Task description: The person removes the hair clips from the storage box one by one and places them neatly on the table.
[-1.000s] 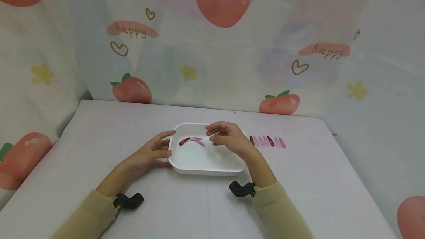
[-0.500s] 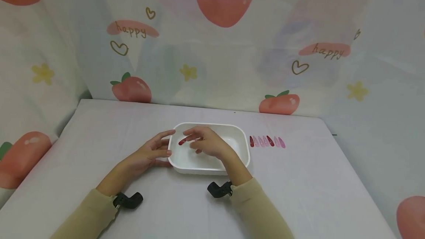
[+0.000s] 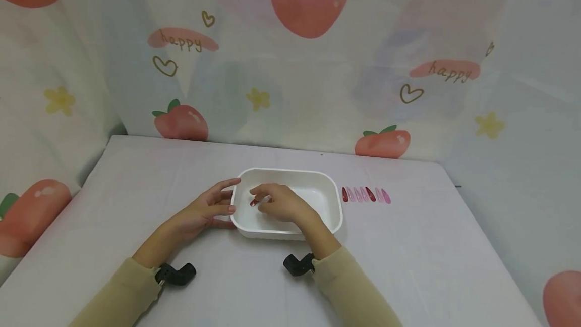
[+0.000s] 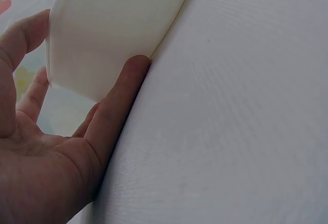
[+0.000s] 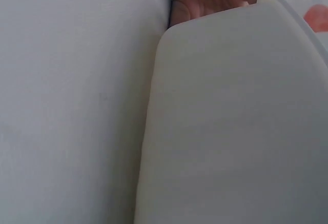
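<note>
A white tray [image 3: 313,236] stands on the table. My left hand [image 3: 192,216] steadies its left end with fingers spread. In the left wrist view, the hand's fingertips [image 4: 137,62] lie against the tray's outer wall [image 4: 107,34]. My right hand [image 3: 281,203] reaches down inside the tray, its finger and thumb pinching a pale pink hair clip [image 3: 265,199]. Just at its fingertips is a red hair clip [image 3: 253,203]. The tray wall [image 5: 230,121] fills much of the right wrist view, hiding the right hand; the left hand's palm shows at the top.
To the right of the tray, several red and pink hair clips [image 3: 370,194] lie side by side in a row on the white tabletop [image 3: 431,246]. Behind the table hangs a printed cloth backdrop [image 3: 308,90].
My right hand has moved left across the tray and down among the hair clips, its fingers drawing together. The red clip has shifted slightly toward me. My left hand has stayed at the tray's end.
</note>
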A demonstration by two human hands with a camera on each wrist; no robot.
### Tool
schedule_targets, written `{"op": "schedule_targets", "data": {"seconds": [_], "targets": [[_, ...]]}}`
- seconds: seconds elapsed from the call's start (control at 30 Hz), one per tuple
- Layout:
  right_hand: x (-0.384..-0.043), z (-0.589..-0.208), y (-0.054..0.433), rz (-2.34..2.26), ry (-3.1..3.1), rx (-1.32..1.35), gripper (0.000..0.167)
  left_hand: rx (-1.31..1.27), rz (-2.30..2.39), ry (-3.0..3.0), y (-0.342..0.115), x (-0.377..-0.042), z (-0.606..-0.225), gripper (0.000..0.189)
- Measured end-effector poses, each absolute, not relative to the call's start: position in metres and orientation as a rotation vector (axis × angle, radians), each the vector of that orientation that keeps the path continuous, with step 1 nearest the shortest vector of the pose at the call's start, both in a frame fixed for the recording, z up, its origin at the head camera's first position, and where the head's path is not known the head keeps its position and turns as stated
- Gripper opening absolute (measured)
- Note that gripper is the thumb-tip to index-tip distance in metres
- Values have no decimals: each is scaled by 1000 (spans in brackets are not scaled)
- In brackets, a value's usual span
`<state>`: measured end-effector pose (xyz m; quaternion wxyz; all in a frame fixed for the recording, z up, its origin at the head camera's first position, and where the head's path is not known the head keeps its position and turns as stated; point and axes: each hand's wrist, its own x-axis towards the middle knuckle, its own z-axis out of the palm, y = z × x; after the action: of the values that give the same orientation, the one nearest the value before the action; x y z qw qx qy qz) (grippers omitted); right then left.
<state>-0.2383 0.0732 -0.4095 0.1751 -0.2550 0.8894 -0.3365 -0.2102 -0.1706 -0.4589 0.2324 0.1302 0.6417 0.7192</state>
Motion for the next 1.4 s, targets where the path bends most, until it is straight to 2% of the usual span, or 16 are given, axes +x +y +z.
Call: {"op": "schedule_targets", "data": {"seconds": [0.3, 0.57, 0.77, 1.0, 1.4], "targets": [[-232, -408, 99, -845, 2571, -856, 32, 349, 1963, 1779, -172, -209, -459, 73], [-238, -411, 104, -1095, 2566, -790, 24, 340, 1955, 1806, -175, -207, -458, 71], [-235, -415, 92, -999, 2601, -646, 35, 347, 1948, 1809, -175, -207, -456, 72], [-227, -417, 80, -731, 2741, -658, 50, 350, 1942, 1807, -173, -208, -455, 72], [-227, -419, 83, -779, 2696, -639, 50, 337, 1941, 1812, -170, -209, -458, 72]]}}
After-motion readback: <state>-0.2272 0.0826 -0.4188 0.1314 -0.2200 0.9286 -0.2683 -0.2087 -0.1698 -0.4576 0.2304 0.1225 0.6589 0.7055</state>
